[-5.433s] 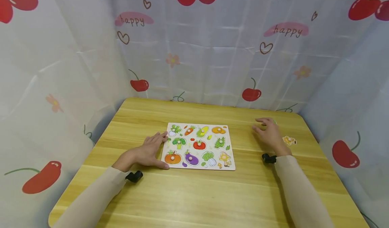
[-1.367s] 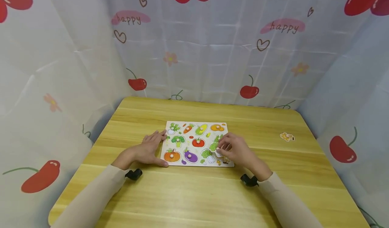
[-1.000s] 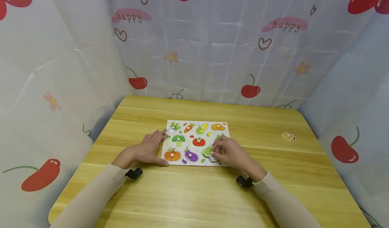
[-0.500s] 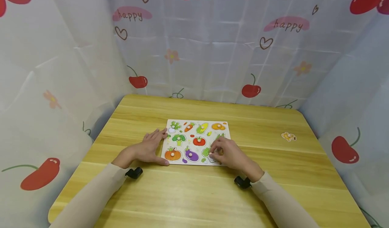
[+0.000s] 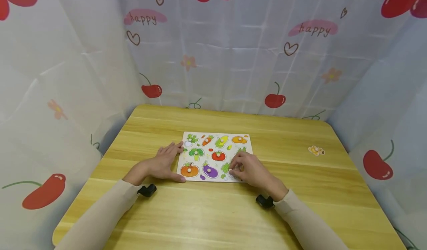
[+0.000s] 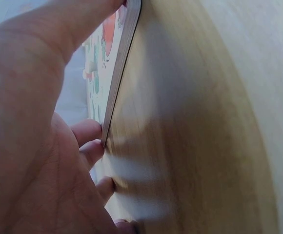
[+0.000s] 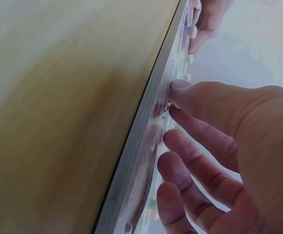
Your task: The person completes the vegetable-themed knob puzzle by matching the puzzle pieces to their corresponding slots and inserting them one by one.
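Note:
A wooden vegetable puzzle board (image 5: 204,160) lies flat on the table in the head view. My left hand (image 5: 161,165) spreads over its left side, thumb at the near corner and fingertips at the upper left edge; the left wrist view shows those fingers along the board's side (image 6: 118,83). At the board's lower right, my right hand (image 5: 255,171) pinches the leafy cabbage puzzle piece (image 5: 225,167), set over the cabbage picture. In the right wrist view, thumb (image 7: 195,95) and index finger meet close at the board's face, hiding the knob. A mushroom puzzle piece (image 5: 316,150) lies apart at right.
Knobbed pieces such as a tomato (image 5: 218,156), an eggplant (image 5: 210,170) and a pumpkin (image 5: 189,170) sit in the board. The wooden table (image 5: 200,213) has curtains (image 5: 213,76) printed with cherries behind it and at both sides.
My right hand has come from the table's right side onto the board with the cabbage piece, then shifted slightly left and lower over the cabbage picture. My left hand has stayed at the board's edge.

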